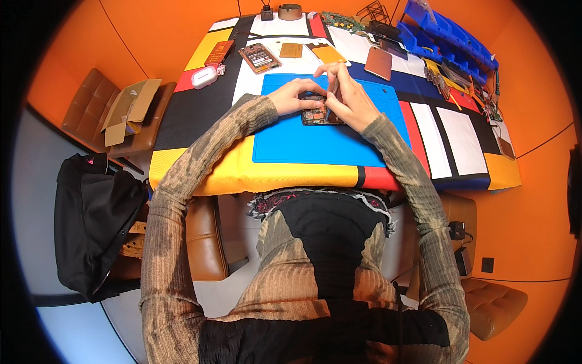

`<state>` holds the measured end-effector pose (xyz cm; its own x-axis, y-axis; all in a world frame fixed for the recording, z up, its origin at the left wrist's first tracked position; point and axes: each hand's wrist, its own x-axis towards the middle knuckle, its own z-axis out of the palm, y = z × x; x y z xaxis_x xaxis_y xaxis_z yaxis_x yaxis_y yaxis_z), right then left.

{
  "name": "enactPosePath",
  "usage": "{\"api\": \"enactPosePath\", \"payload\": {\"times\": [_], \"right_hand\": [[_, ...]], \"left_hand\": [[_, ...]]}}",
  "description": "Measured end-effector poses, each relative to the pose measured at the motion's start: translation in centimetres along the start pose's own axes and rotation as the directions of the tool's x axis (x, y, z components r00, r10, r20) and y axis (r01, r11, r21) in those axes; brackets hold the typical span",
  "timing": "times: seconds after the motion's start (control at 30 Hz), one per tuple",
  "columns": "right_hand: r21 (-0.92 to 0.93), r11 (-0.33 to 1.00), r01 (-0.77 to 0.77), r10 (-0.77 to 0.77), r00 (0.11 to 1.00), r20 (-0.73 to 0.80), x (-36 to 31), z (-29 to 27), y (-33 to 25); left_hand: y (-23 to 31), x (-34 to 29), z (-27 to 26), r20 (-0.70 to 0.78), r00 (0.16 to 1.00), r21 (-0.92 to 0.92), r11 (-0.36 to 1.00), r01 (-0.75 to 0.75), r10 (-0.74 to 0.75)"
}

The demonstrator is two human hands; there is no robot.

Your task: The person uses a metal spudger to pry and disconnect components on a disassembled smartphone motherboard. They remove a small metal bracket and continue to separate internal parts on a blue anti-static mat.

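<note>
I pin the opened phone (320, 113) flat on the blue mat (315, 142) with my left hand (295, 97), fingers closed on its near-left edge so it cannot slide. My right hand (347, 97) pinches a thin tool (332, 91) upright over the exposed board, the grip shut on it for fine control. Spare phones and back covers (379, 62) lie beyond the mat, a white case (204, 77) far left, blue parts bins (448, 36) at the counter's right. Nothing crowds my hands.
</note>
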<state>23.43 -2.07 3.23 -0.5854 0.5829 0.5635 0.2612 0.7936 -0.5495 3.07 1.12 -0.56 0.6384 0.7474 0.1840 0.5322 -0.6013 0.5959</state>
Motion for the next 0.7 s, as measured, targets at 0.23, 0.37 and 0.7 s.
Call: {"api": "enactPosePath", "payload": {"times": [0.23, 0.37, 0.7], "right_hand": [[-0.027, 0.999, -0.020, 0.020, 0.999, -0.031, -0.06, 0.00, 0.28], [-0.011, 1.000, -0.022, 0.021, 0.998, -0.054, -0.02, 0.16, 0.50], [-0.028, 0.999, -0.035, 0.034, 0.999, -0.038, -0.19, -0.14, 0.23]], "left_hand": [[-0.23, -0.02, 0.13, -0.018, 1.000, 0.023, 1.000, -0.007, 0.008], [-0.15, -0.03, -0.01, -0.001, 1.000, -0.022, 1.000, -0.016, 0.016], [-0.05, -0.07, -0.04, -0.001, 1.000, -0.015, 1.000, -0.018, 0.018]]}}
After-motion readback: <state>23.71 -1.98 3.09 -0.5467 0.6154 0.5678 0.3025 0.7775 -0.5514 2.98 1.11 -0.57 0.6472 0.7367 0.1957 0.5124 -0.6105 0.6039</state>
